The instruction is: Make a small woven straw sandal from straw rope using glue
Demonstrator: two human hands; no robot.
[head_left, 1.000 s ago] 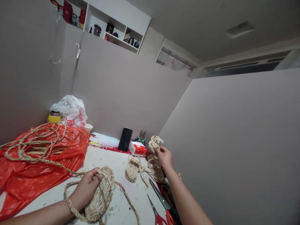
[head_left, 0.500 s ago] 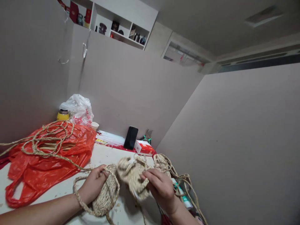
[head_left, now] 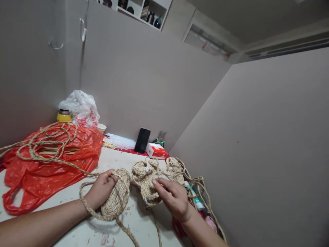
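My left hand grips a woven straw sandal sole that lies on the white table, with braided straw rope looped around my wrist. My right hand rests on a second, smaller straw sandal with a pale ornament on top, holding it just right of the first. A third straw sandal with loose straps lies behind my right hand.
A red plastic bag with coiled straw rope on it covers the table's left. Behind stand a white bag, a yellow jar, a paper cup, a black phone, a red-white box and pliers. Walls close in behind and to the right.
My right hand came back from the far sandals with a small sandal and set it down beside the sole in my left hand. The view tilted down.
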